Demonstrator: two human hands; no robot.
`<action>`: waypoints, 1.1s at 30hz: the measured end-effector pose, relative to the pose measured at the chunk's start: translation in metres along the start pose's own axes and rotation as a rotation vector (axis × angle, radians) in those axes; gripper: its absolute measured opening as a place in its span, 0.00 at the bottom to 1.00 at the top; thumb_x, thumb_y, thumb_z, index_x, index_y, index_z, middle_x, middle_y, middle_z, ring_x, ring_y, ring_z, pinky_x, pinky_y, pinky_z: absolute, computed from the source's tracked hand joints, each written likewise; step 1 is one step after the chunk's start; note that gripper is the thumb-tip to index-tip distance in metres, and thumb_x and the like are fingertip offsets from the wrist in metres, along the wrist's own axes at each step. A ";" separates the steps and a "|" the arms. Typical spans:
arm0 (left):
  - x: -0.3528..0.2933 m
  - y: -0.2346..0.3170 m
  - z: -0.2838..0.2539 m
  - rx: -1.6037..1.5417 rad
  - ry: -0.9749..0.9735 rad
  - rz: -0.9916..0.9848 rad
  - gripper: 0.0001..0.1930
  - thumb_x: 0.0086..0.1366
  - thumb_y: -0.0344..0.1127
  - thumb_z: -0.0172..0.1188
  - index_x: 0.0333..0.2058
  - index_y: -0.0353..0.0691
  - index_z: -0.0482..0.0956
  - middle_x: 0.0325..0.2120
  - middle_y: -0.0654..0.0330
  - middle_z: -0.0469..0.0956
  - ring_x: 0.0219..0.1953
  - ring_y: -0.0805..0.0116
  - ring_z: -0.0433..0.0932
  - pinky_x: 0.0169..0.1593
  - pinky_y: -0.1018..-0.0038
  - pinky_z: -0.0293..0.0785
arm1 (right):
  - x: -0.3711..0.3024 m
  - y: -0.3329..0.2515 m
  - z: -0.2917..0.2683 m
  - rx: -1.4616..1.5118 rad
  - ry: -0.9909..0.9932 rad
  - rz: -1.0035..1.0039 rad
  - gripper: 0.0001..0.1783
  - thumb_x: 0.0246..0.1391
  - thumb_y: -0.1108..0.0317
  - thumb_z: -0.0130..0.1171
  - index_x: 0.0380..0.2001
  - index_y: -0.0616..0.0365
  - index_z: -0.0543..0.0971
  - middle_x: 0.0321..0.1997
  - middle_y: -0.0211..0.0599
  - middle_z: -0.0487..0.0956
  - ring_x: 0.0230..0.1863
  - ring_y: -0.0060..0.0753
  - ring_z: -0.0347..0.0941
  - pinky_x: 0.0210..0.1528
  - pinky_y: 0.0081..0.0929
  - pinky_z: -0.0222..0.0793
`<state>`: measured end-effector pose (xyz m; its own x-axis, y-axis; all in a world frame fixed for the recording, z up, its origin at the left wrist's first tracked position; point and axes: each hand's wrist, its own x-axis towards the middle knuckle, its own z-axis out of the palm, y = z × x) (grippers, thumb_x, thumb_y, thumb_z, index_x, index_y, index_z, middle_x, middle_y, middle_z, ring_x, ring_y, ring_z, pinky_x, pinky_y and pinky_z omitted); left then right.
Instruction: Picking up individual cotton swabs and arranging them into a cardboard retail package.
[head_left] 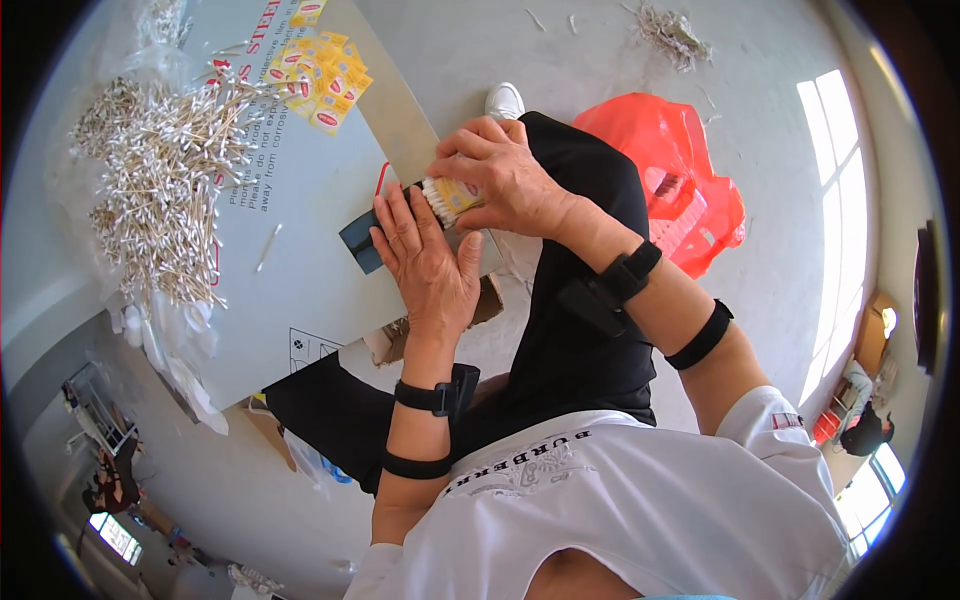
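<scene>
My right hand (505, 175) is closed around a bundle of cotton swabs (438, 199) wrapped in a yellow packet, their white tips facing left. My left hand (425, 260) lies flat with fingers straight, its fingertips pressed against the swab tips. Both hands are over the edge of a grey cardboard sheet (300, 290). A small dark blue card (358, 242) lies on the sheet under my left fingertips. Black bands circle both wrists and forearms.
A large loose pile of cotton swabs (165, 170) on clear plastic covers the sheet's left part. Several yellow packets (320, 75) lie at its far end. A red plastic bag (670, 180) and a white shoe (503, 100) are on the concrete floor.
</scene>
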<state>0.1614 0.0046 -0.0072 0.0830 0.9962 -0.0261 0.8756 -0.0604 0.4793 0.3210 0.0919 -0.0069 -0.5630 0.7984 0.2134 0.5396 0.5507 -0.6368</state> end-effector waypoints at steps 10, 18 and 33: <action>0.001 -0.002 -0.006 0.160 -0.100 0.043 0.44 0.67 0.63 0.45 0.67 0.31 0.51 0.70 0.43 0.43 0.73 0.44 0.37 0.69 0.44 0.29 | 0.001 -0.002 -0.001 -0.077 -0.040 -0.032 0.39 0.23 0.58 0.77 0.48 0.47 0.78 0.51 0.27 0.73 0.56 0.38 0.63 0.59 0.45 0.51; 0.008 0.010 -0.014 0.150 -0.077 0.192 0.43 0.66 0.60 0.47 0.68 0.34 0.51 0.71 0.49 0.46 0.73 0.52 0.41 0.70 0.47 0.30 | -0.003 -0.002 0.002 -0.089 0.015 0.021 0.35 0.30 0.64 0.74 0.49 0.47 0.78 0.50 0.28 0.73 0.55 0.38 0.63 0.57 0.43 0.52; 0.009 0.018 -0.011 0.132 -0.135 0.197 0.42 0.66 0.57 0.50 0.69 0.36 0.49 0.71 0.51 0.47 0.73 0.55 0.42 0.71 0.51 0.33 | -0.005 -0.002 -0.006 -0.074 -0.055 0.074 0.34 0.33 0.64 0.72 0.52 0.45 0.78 0.50 0.30 0.73 0.55 0.40 0.64 0.58 0.43 0.55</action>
<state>0.1731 0.0127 0.0106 0.3126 0.9477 -0.0646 0.8900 -0.2684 0.3686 0.3262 0.0878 -0.0023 -0.5526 0.8239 0.1257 0.6242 0.5091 -0.5925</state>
